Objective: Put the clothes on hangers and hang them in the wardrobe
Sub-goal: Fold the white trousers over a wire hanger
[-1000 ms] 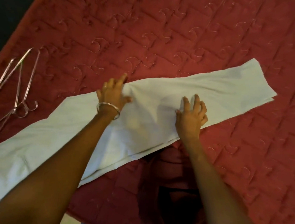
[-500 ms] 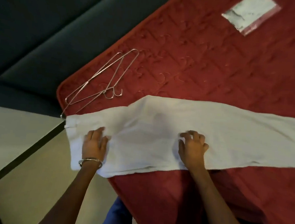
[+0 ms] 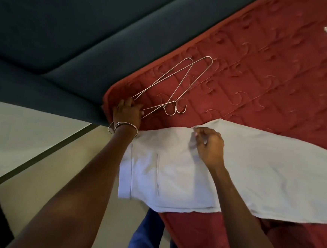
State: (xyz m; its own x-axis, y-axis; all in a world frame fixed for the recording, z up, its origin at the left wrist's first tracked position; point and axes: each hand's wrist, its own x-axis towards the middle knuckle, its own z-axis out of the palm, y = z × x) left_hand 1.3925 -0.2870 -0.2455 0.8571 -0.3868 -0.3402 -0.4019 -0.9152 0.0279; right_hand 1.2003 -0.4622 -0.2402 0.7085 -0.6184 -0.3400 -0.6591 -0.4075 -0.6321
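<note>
She's at the picking-up-a-hanger stage, I'd say. Her left hand [image 3: 128, 111] is at the mattress [image 3: 270, 77] corner, fingers curled onto the near ends of the wire hangers [image 3: 173, 89]; whether they've closed round a wire, I can't tell. The trousers [image 3: 252, 176] lie folded along the near edge, waistband overhanging. Her right hand [image 3: 209, 144] rests on them, fingertips bent and nipping the far edge. Next she'll need to work one hanger free and bring it to the trousers.
</note>
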